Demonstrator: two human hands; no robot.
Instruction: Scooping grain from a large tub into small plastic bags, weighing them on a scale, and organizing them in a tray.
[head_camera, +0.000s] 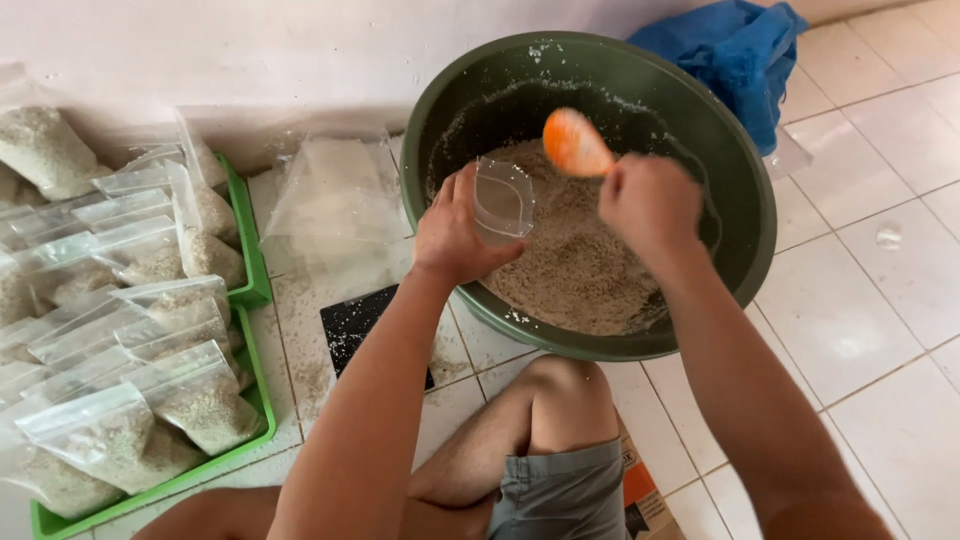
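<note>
From the head camera, the scoop (576, 143) was orange, and only its rounded bowl showed, its long axis running from far-left down to near-right, with the bowl end pointing far-left and the handle buried in the right hand (651, 205). That hand was clenched around the handle, so the scoop jutted out just beyond the knuckles, over the basin (745, 250). The left hand (455, 235) gripped a small clear bag (503, 198) by its left edge, the mouth held open toward the scoop (the two were near each other but not touching). The bag looked empty, thin and glossy.

Both hands hovered over pale grain (575, 265) heaped in the near half of the dark green basin, grains clinging to its far inner wall. Left of the basin lay a stack of empty bags (335, 190) on the tiled floor, and further left a green tray (258, 290) held filled bags (195, 395). A blue cloth (735, 50) sat far right.
</note>
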